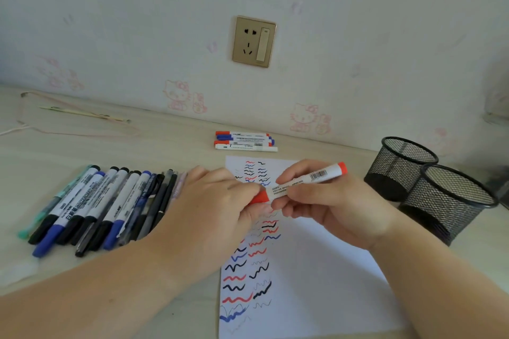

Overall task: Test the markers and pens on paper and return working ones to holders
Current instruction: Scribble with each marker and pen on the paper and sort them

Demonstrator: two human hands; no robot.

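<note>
Red at both ends, the white-barrelled marker (298,183) is held over the paper (308,278): the left hand (220,201) pinches its red cap, the right hand (325,201) grips the barrel. The sheet carries red, blue and black squiggles in columns. Left of it, a row of markers and pens (96,206) lies side by side on the bench (165,143), just beside the left hand. Four more markers (245,141) lie stacked near the wall, beyond the paper's far edge. Two black mesh holders (429,187) stand touching at the right, near the right hand; bare bench lies between the paper and them. A gold wall socket (254,41) sits above.
</note>
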